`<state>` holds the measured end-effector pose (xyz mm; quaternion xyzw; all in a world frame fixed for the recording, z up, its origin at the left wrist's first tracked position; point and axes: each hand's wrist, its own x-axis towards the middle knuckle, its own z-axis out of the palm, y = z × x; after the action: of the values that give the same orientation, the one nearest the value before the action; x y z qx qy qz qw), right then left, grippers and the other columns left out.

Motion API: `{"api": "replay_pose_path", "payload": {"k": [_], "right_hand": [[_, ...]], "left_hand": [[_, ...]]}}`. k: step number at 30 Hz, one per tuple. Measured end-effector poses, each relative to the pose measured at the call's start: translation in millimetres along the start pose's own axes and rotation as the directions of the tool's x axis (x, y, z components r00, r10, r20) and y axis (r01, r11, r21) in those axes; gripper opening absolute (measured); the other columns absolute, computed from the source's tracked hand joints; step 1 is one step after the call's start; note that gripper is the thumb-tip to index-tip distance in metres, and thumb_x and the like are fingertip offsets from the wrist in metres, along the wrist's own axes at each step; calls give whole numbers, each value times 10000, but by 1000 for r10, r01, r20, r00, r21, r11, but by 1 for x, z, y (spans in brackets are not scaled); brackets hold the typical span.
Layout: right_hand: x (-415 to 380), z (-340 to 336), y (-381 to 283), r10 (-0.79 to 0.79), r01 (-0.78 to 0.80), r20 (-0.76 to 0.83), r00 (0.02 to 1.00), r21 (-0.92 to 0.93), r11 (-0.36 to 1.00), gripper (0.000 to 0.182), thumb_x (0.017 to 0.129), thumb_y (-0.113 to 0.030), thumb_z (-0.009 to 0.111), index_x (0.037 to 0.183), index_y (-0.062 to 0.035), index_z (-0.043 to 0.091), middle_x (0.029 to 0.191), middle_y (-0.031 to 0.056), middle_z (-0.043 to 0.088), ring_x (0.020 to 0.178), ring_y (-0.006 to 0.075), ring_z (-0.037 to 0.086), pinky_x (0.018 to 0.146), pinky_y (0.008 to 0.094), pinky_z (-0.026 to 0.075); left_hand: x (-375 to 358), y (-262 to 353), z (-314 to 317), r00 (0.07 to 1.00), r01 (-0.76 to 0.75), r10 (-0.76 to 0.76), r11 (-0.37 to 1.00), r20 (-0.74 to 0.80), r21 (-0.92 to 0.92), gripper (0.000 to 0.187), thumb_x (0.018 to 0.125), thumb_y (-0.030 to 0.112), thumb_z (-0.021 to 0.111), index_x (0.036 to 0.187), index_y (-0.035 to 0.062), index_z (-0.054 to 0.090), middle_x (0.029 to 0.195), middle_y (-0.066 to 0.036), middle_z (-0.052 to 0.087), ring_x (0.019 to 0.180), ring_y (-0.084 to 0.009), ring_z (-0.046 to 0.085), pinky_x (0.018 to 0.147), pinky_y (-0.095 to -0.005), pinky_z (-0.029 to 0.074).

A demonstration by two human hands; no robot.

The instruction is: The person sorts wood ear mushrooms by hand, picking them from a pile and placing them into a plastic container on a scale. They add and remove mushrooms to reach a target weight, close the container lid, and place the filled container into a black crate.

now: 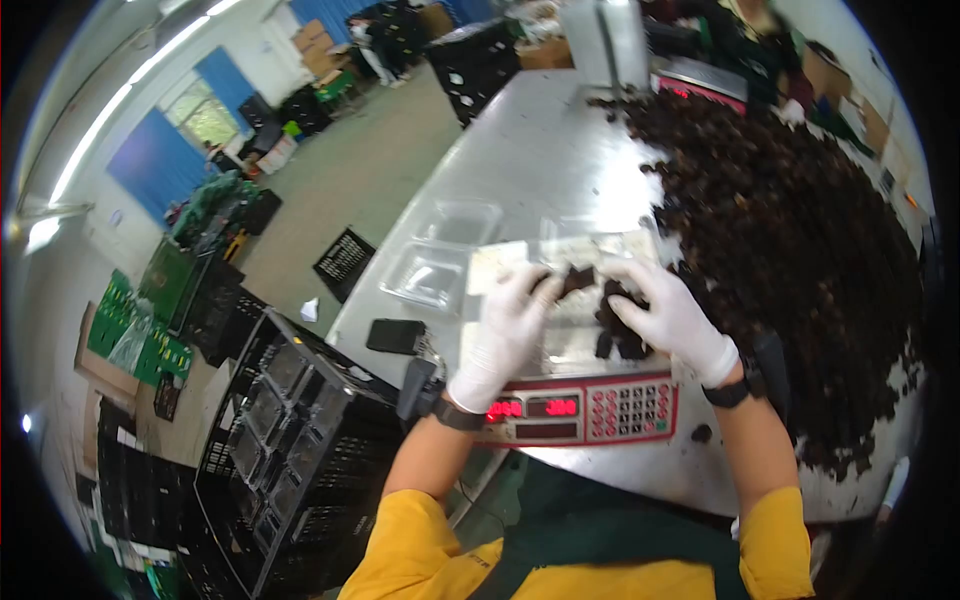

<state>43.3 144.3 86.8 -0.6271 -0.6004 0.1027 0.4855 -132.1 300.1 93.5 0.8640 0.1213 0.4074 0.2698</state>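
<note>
My white-gloved left hand (512,325) is closed in a pinch over the weighing scale, on a dark brown piece (577,280) that looks like wood ear mushroom. Opposite it, my right hand (675,318), gloved too, curls its fingers around a small clump of the same dark pieces (619,322). Beneath both hands lies a clear plastic tray (563,352) on the scale. The scale's red-edged panel (628,410) faces me with lit red digits. A big heap of dark mushroom pieces (790,250) spreads to the right of my right hand.
Clear plastic tubs (425,272) and a black phone-like object (395,336) lie on the metal table (530,140) to the left. A black crate (290,450) with clear tubs stands beside the table. Across it, a person (745,50) is near another scale (705,82).
</note>
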Motion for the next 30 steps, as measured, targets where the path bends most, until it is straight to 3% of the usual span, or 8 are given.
{"api": "replay_pose_path", "payload": {"k": [5, 7, 15, 18, 19, 20, 25, 30], "right_hand": [[-7, -16, 4, 2, -6, -112, 994, -35, 999, 287, 889, -92, 652, 1172, -49, 631, 1094, 138, 659, 1006, 322, 643, 881, 376, 515], [-12, -25, 1, 85, -87, -116, 990, -11, 996, 269, 899, -88, 647, 1166, -53, 643, 1090, 121, 656, 975, 263, 657, 850, 348, 521], [-66, -56, -18, 171, -183, -259, 951, -23, 983, 240, 897, -2, 624, 1131, -28, 669, 1083, 86, 660, 945, 180, 670, 802, 289, 540], [-93, -60, -27, 199, -224, -325, 924, -39, 974, 241, 868, 42, 637, 1102, -5, 668, 1108, 116, 676, 943, 203, 681, 796, 294, 546], [-97, -57, -30, 183, -208, -298, 937, -53, 977, 244, 858, 54, 642, 1095, 1, 666, 1119, 128, 679, 951, 216, 686, 801, 298, 550], [-103, -55, -33, 172, -203, -301, 938, -77, 976, 250, 848, 58, 646, 1089, -2, 669, 1133, 134, 679, 965, 235, 687, 812, 306, 552], [-140, -67, -41, 199, -272, -315, 928, -208, 940, 288, 820, 56, 649, 1100, -11, 671, 1177, 149, 672, 1033, 283, 673, 855, 334, 538], [-201, -95, -37, 265, -397, -452, 852, -228, 889, 268, 839, 73, 618, 1093, 0, 664, 1187, 132, 667, 993, 230, 658, 789, 302, 519]], "left_hand": [[-7, -17, 1, 981, 192, -182, 967, 74, -169, 136, 967, 131, 648, 1024, 9, 665, 898, -148, 665, 862, -298, 614, 837, -386, 482], [-5, -9, -5, 958, 229, -208, 969, 196, -93, 176, 993, 201, 623, 1046, 42, 675, 1030, -123, 694, 992, -319, 625, 1017, -417, 418], [0, 2, -1, 991, -31, 20, 996, 133, 81, 200, 974, 169, 616, 1113, 37, 671, 1159, -155, 672, 1146, -331, 597, 1022, -425, 426], [8, 25, 12, 935, -239, 227, 971, 271, 11, 436, 727, -42, 701, 1151, 58, 667, 1251, -135, 628, 1196, -336, 578, 1020, -439, 455], [13, 47, 16, 801, -407, 358, 914, 480, -2, 554, 657, -61, 687, 1191, 78, 652, 1273, -124, 610, 1245, -331, 550, 1048, -454, 430], [8, 50, 25, 763, -421, 353, 907, 541, 1, 493, 709, -56, 645, 1172, 109, 685, 1296, -112, 615, 1251, -338, 554, 1115, -487, 386], [13, 37, 45, 735, -333, 250, 943, 630, 14, 294, 789, 24, 696, 1064, 126, 698, 1027, -41, 686, 1081, -250, 631, 1165, -535, 310], [17, 32, 45, 868, -406, 314, 895, 384, 187, 181, 758, 148, 800, 913, 134, 708, 801, -20, 648, 926, -222, 647, 1165, -542, 311]]}}
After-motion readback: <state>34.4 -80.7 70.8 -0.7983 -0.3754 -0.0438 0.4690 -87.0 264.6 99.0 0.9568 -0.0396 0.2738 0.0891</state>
